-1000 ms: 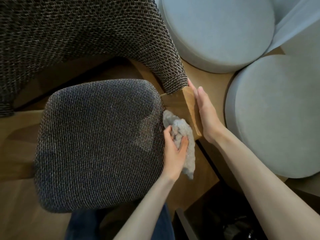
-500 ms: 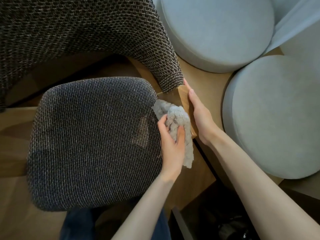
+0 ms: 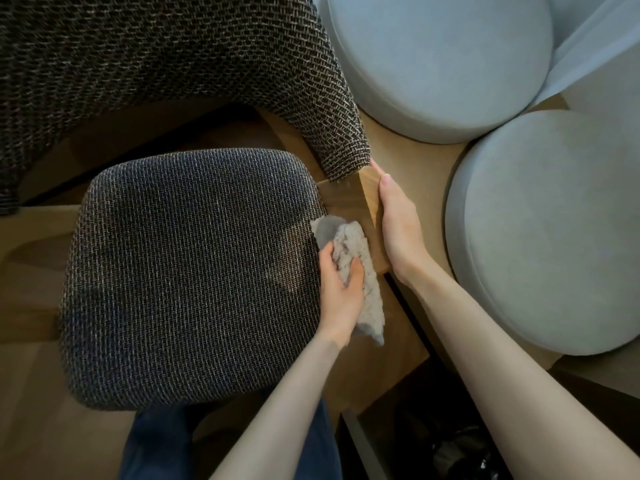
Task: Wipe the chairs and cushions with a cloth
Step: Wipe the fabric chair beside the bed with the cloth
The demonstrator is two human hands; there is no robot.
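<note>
The chair's dark woven seat cushion [image 3: 190, 271] lies on a wooden frame [image 3: 341, 199], below a woven backrest [image 3: 156, 64]. My left hand [image 3: 341, 292] grips a crumpled beige cloth [image 3: 356, 242] at the cushion's right edge, in the gap between cushion and wooden side rail. The cloth's upper tip overlaps the cushion and its tail hangs down over the wood. My right hand [image 3: 398, 230] rests with straight fingers along the outer side of the rail, fingertips near the backrest's lower corner.
Two round pale grey cushions [image 3: 433, 57] [image 3: 554, 230] sit close on the right on a wooden surface. My leg in dark jeans [image 3: 156, 445] shows below the seat. A dark gap with black objects [image 3: 450, 445] lies at bottom right.
My left hand has slid the cloth a little up the cushion's right edge toward the backrest. My right hand has stayed on the wooden rail.
</note>
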